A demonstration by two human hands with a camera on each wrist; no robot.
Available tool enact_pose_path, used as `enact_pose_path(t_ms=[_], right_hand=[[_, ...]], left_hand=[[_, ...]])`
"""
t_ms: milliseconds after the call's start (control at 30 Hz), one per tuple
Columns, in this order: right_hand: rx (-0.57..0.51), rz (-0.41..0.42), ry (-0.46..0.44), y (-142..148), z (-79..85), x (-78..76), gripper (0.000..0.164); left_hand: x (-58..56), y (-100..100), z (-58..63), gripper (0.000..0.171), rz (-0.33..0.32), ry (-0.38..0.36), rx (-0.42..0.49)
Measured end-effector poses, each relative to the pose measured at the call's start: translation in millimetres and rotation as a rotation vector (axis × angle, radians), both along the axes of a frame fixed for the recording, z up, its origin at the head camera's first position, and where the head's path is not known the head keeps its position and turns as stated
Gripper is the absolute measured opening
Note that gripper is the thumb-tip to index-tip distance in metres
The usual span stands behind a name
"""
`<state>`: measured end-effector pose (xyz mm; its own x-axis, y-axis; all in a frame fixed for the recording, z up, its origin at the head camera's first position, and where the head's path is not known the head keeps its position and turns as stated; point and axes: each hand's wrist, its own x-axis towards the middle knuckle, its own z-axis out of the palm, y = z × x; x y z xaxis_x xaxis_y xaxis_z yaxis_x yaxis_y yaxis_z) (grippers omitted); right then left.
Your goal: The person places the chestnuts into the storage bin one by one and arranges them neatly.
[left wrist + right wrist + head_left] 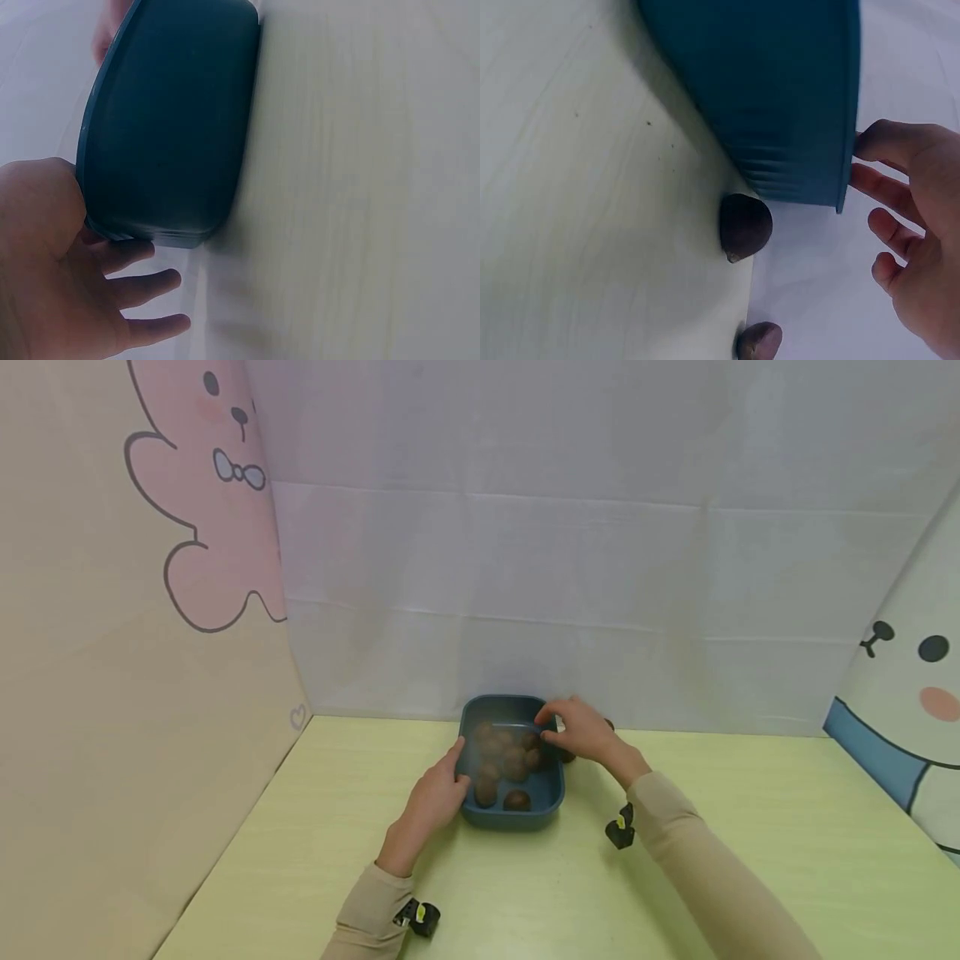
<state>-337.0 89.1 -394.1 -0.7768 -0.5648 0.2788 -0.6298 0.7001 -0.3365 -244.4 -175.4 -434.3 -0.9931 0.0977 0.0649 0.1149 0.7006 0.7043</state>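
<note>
A blue plastic bin (512, 820) stands near the back wall with several brown chestnuts (514, 763) inside. At its left side my left hand (435, 791) grips the rim, thumb over the edge. The left wrist view shows the other fingers (146, 286) spread beyond the bin's end. My right hand (583, 729) is over the far right rim, thumb and index finger reaching inside with a gap between them. In the right wrist view, their tips are hidden behind the bin wall. One chestnut (745, 226) lies outside, close to the bin's corner.
Another loose chestnut (760, 342) lies on the pale yellow table (675, 860), near the white cloth wall (585, 568) behind. Cloth panels with cartoon animals (202, 527) stand to the left and right.
</note>
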Motion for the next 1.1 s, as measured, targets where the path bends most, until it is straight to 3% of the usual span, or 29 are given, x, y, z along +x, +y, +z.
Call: enact_pose_path(t_ms=[233,733,1100], right_hand=[[-0.114,-0.012,-0.031,16,0.6,0.1,0.021],[-0.216,-0.048,-0.056,51,-20.7,0.4,0.019],[-0.211,-0.021,-0.091,53,-40.3,-1.3,0.028]], left_hand=[[1.6,0,1.1,0.065,0.0,-0.006,0.013],[1.7,2,1.6,0.065,-0.007,-0.004,0.018],[1.7,1,2.2,0.065,-0.005,-0.011,0.017]])
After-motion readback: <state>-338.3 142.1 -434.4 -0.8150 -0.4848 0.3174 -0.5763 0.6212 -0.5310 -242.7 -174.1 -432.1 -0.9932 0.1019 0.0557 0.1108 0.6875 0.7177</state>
